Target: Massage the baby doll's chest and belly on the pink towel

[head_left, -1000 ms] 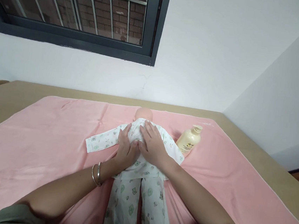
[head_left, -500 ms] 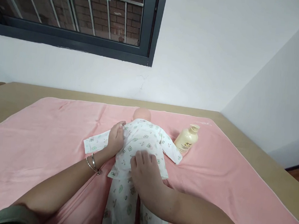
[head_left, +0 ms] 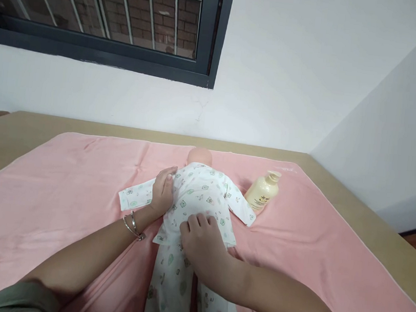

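A baby doll [head_left: 199,156] with a smooth bare head lies on the pink cloth, head away from me, face not visible. It wears a white printed shirt [head_left: 199,194] and matching trousers [head_left: 169,289]. My left hand [head_left: 163,191] is closed around the doll's left-hand side below the shoulder, thumb on top, a bracelet [head_left: 134,225] on the wrist. On the shirt's lower middle sits my right hand [head_left: 204,246], its fingers curled and close together. What lies under those fingers is hidden. A cream pump bottle [head_left: 261,193] leans by the doll's right-hand sleeve [head_left: 241,208].
The pink cloth [head_left: 60,200] covers most of a tan table or bed surface [head_left: 354,204]. A white wall [head_left: 266,83] rises behind it, with a dark-framed barred window [head_left: 128,62] at the upper left.
My right hand has slid slightly towards the doll's legs, and its fingers are less blurred. My left hand keeps its place on the doll. The whole view has shifted a little.
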The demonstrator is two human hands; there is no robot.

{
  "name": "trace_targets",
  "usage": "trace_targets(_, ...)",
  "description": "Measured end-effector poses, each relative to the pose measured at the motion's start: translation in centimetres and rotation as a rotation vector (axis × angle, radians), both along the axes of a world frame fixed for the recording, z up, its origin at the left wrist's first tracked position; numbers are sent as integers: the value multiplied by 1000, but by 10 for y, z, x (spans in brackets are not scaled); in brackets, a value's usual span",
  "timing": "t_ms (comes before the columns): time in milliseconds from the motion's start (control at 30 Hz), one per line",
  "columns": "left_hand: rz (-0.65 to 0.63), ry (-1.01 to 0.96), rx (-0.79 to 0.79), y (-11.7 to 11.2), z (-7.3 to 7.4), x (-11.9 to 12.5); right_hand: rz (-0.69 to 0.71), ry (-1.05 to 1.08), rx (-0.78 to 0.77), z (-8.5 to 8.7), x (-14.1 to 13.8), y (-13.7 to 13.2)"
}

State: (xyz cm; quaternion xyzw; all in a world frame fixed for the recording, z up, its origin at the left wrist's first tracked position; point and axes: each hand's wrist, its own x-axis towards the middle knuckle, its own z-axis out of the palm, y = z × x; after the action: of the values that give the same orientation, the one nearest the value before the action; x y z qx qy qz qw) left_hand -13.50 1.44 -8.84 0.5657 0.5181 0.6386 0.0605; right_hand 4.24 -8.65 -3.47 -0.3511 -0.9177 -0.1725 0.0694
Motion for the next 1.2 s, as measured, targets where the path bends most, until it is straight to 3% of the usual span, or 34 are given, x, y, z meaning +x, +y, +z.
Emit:
trace_targets(233,-1,17,6,0,-1,0,-57,27,-30,21,6,-1)
trace_targets(400,1,15,8,0,-1,0,-71,52,-47,7,3,-2)
trace_targets(567,9,31,-9,0,-1,0,22,47,-93,-4,-3,-5)
trace_targets(867,14,58,1,1,-2,-1,142,-18,-217,-1,2,-8)
trace_targets(1033,12,68,-25,0,-1,-1,182,-44,-284,10,2,-5)
trace_targets(1200,5,196,-74,4,-2,-4,222,-19,-391,40,13,4)
